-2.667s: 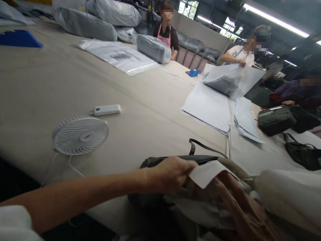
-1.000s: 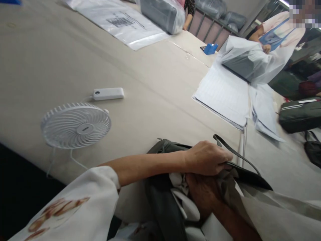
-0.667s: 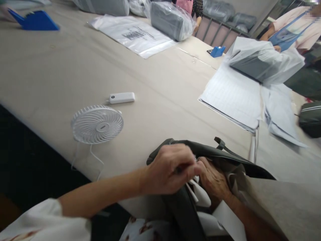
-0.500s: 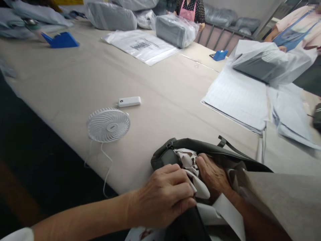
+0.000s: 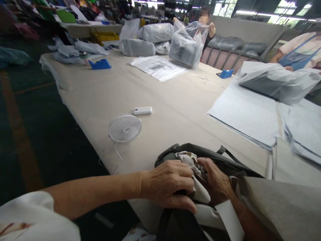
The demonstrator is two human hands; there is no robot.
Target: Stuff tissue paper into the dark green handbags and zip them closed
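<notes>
Gripping the dark bag [image 5: 200, 157] at lower centre of the frame, the left hand [image 5: 168, 185] curls its fingers [image 5: 184, 207] over its near edge. Crumpled paper stuffing [image 5: 193, 165] sits between both hands in the bag's mouth, the right hand [image 5: 217, 182] pressing its bent fingers [image 5: 204, 164] into it.

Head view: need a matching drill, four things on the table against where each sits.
Things:
1. small white fan
2. white power bank
3. dark bag
4. left hand

Places:
A. at the near table edge, stuffed with paper
B. just behind the fan
C. near the table's left edge, cord hanging off
D. gripping crumpled paper at the bag's mouth

Pairs: 1-C, 2-B, 3-A, 4-D
</notes>
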